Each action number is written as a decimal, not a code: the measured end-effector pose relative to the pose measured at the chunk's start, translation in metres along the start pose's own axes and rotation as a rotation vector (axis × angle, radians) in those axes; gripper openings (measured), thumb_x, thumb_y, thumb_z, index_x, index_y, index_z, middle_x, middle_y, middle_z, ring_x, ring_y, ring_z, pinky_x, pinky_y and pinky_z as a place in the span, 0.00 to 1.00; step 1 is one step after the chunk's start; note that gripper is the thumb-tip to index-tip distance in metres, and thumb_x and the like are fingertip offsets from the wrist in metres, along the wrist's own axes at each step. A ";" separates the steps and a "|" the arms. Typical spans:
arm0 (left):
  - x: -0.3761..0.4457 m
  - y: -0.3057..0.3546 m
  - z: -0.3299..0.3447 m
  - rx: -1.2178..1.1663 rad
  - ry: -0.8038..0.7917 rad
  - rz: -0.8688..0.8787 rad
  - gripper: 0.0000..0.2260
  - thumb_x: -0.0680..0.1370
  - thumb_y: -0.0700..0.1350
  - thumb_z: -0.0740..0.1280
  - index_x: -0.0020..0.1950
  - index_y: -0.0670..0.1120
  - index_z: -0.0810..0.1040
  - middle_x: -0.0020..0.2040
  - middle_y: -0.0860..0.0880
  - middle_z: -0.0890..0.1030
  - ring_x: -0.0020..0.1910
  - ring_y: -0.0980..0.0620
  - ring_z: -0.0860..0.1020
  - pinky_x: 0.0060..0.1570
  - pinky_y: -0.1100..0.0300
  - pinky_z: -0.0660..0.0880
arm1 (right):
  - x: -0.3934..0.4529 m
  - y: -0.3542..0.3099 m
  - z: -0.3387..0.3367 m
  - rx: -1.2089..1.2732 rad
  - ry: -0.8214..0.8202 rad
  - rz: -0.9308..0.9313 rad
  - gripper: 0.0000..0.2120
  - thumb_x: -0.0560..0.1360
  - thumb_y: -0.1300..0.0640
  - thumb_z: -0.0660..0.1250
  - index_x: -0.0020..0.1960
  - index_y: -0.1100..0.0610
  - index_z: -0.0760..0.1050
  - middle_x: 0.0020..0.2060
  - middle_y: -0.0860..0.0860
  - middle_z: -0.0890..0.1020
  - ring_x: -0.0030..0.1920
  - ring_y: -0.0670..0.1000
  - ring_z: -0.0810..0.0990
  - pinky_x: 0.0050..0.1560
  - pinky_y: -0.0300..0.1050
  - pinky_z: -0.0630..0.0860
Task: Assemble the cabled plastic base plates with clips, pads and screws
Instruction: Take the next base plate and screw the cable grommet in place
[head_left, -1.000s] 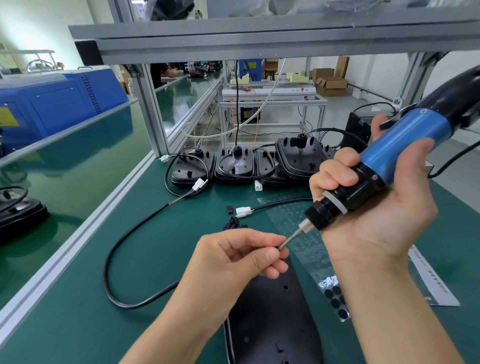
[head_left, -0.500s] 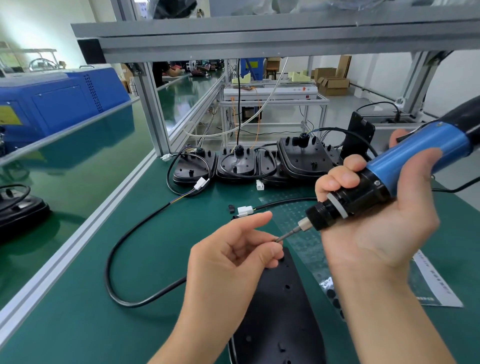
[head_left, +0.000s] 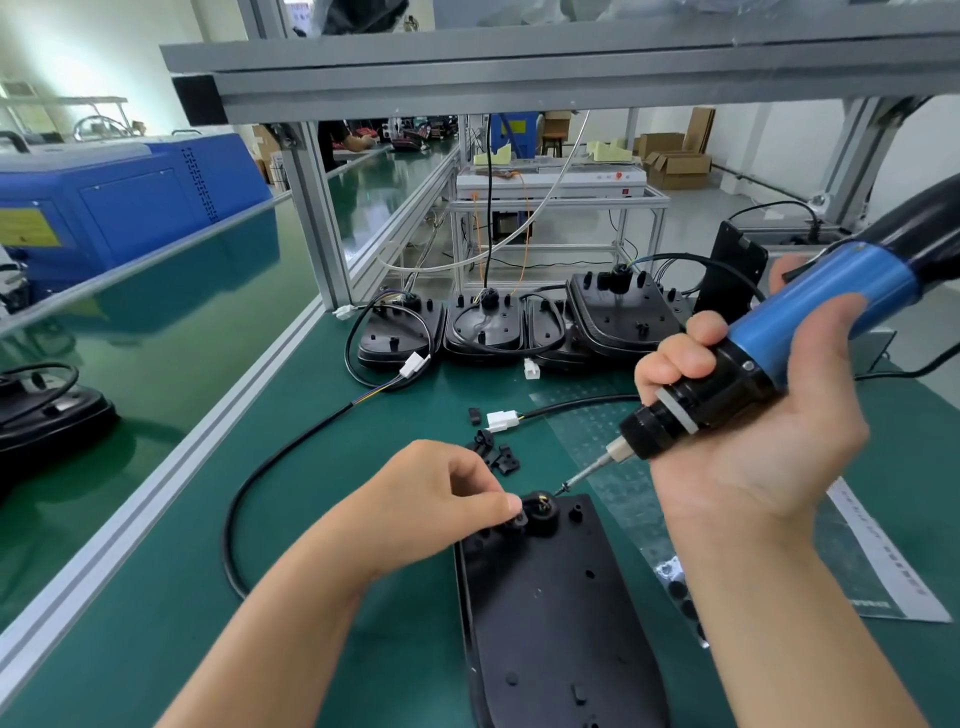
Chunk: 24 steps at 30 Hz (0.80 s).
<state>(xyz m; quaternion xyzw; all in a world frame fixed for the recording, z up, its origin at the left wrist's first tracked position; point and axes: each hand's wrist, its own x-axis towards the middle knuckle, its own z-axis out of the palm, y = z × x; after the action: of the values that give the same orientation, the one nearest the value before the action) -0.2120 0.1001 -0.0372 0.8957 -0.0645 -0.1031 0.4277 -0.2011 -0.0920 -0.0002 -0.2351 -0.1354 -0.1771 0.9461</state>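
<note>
A black plastic base plate (head_left: 550, 597) lies on the green mat in front of me, its round cable grommet (head_left: 540, 512) at the far end. My left hand (head_left: 441, 499) presses thumb and fingers on a small black clip at the plate's far left corner, beside the grommet. My right hand (head_left: 748, 415) grips a blue and black electric screwdriver (head_left: 769, 353); its bit tip (head_left: 563, 488) hovers just right of the grommet with a screw on it. A black cable (head_left: 270, 467) loops left from the plate.
Loose black clips (head_left: 496, 452) and a white connector (head_left: 501, 420) lie beyond the plate. A clear sheet with black pads (head_left: 680, 592) sits under my right forearm. Several cabled plates (head_left: 519, 327) line the back. An aluminium rail (head_left: 156, 499) borders the mat on the left.
My left hand left the screwdriver bit and dropped onto the plate's far corner. The screwdriver swung down so its tip now points at the plate near the grommet.
</note>
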 end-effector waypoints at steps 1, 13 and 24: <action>0.002 -0.002 0.000 -0.024 -0.005 0.010 0.08 0.72 0.51 0.73 0.41 0.47 0.83 0.41 0.48 0.85 0.39 0.53 0.80 0.49 0.53 0.78 | 0.000 0.004 -0.001 -0.019 -0.009 0.003 0.19 0.78 0.43 0.58 0.65 0.50 0.68 0.34 0.52 0.73 0.29 0.48 0.70 0.34 0.40 0.69; 0.017 -0.017 0.008 -0.204 0.002 0.050 0.09 0.68 0.49 0.73 0.37 0.43 0.79 0.34 0.46 0.79 0.35 0.52 0.73 0.42 0.56 0.70 | -0.007 0.042 0.005 -0.277 -0.196 -0.043 0.06 0.77 0.48 0.62 0.50 0.45 0.76 0.33 0.53 0.74 0.28 0.50 0.72 0.33 0.44 0.69; 0.018 -0.022 0.012 -0.344 -0.004 0.021 0.11 0.65 0.50 0.72 0.36 0.43 0.79 0.36 0.46 0.79 0.38 0.51 0.73 0.46 0.55 0.70 | -0.013 0.048 0.014 -0.478 -0.359 -0.106 0.05 0.76 0.45 0.66 0.51 0.41 0.73 0.34 0.55 0.74 0.28 0.53 0.71 0.33 0.51 0.68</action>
<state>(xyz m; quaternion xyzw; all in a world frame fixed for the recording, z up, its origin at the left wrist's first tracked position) -0.1962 0.1014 -0.0641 0.8083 -0.0559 -0.1101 0.5756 -0.1959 -0.0419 -0.0123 -0.4714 -0.2669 -0.2089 0.8142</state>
